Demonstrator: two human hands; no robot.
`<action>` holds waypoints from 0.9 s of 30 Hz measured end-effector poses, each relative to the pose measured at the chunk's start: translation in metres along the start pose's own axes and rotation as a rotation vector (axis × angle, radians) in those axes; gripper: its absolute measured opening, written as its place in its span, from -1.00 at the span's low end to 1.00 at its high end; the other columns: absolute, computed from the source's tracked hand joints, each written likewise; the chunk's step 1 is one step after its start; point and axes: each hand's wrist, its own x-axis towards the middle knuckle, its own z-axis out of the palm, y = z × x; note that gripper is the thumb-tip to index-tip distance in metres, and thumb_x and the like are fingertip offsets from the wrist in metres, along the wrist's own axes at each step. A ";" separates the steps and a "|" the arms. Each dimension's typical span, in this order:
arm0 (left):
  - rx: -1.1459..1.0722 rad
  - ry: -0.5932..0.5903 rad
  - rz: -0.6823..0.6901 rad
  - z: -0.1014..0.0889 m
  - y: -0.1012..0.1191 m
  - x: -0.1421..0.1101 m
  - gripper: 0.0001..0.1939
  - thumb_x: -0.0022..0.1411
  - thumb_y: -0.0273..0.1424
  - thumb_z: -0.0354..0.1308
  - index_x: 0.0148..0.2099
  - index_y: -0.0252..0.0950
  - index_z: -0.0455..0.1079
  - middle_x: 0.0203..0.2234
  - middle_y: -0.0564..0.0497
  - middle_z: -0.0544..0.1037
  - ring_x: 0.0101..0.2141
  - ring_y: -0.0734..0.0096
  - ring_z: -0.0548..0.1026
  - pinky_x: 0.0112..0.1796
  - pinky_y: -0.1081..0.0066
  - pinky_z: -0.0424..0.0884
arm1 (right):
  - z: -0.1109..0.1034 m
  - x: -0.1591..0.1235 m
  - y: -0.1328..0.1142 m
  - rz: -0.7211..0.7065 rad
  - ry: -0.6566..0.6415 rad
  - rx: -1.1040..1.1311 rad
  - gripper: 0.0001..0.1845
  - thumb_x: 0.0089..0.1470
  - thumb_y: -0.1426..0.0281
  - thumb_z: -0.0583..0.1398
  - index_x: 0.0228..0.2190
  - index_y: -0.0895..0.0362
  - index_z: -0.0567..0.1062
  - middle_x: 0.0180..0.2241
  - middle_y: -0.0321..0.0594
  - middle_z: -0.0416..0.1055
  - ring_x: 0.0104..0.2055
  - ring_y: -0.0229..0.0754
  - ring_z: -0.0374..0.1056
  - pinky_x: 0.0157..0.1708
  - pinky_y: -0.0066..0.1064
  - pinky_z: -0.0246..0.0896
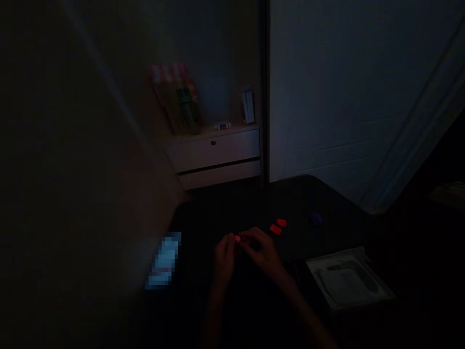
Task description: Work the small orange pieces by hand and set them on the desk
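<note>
The room is very dark. My left hand (224, 257) and my right hand (260, 248) meet over a dark table (327, 203). Their fingertips pinch a small orange-red piece (237, 238) between them. Two more orange-red pieces (278, 226) lie on the table just right of my right hand. A small purple thing (315, 218) rests farther right.
A clear plastic package (347, 281) lies at the right near the table's front. A pixelated bright patch (165, 261) sits left of my hands. Behind the table stands a low white drawer unit (218, 155) carrying a striped bag (178, 99) and a white box (248, 106).
</note>
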 end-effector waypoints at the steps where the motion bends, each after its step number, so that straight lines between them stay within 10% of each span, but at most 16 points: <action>1: 0.002 -0.001 0.001 0.000 0.000 0.000 -0.44 0.27 0.13 0.06 -0.44 -0.27 0.37 -0.59 0.10 0.35 -0.53 0.43 0.30 -0.49 0.47 0.22 | 0.000 0.000 -0.001 0.000 -0.002 0.003 -0.88 0.21 0.35 0.30 -0.19 0.04 0.59 -0.26 -0.24 0.50 -0.25 -0.19 0.45 -0.20 -0.36 0.34; 27: -0.047 -0.023 0.058 -0.001 0.003 -0.001 -0.68 0.28 -0.14 0.20 -0.08 -0.28 0.48 -0.29 -0.06 0.61 -0.41 0.39 0.51 -0.39 0.44 0.41 | -0.001 0.000 0.005 0.029 0.080 -0.062 -0.85 0.21 0.32 0.28 -0.17 0.04 0.60 -0.23 -0.19 0.54 -0.21 -0.12 0.48 -0.17 -0.30 0.38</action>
